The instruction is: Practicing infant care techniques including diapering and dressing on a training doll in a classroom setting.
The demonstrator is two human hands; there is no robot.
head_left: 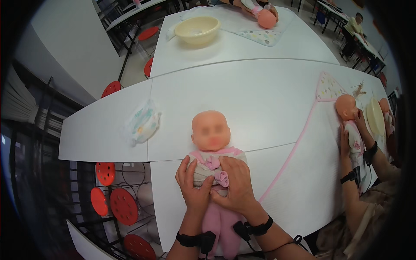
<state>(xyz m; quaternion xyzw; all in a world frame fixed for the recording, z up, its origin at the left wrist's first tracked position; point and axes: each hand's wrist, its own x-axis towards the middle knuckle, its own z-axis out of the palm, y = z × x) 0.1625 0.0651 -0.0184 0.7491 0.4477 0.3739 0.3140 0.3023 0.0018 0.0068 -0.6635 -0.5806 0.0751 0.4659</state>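
Note:
A baby doll (213, 167) lies on its back on the white table before me, its bald head (209, 123) pointing away from me. It wears a cream top with pink trim and a pink bow, and pink trousers (219, 224). My left hand (195, 187) grips the doll's left-of-picture side at the chest. From the other side, my right hand (235, 182) grips the torso, its thumb near the waist. Folded in front of the doll's chest are its sleeves, one ending in a pink cuff (222, 178). Black straps with small devices circle both my wrists.
A packed diaper (144, 122) lies left on the white tables (221, 84). On the right, a co-worker's hands (344, 139) hold another doll (347, 107) over a pink-edged towel (302, 169). A cream basin (197, 31) stands at the far table. Red stools (123, 206) sit lower left.

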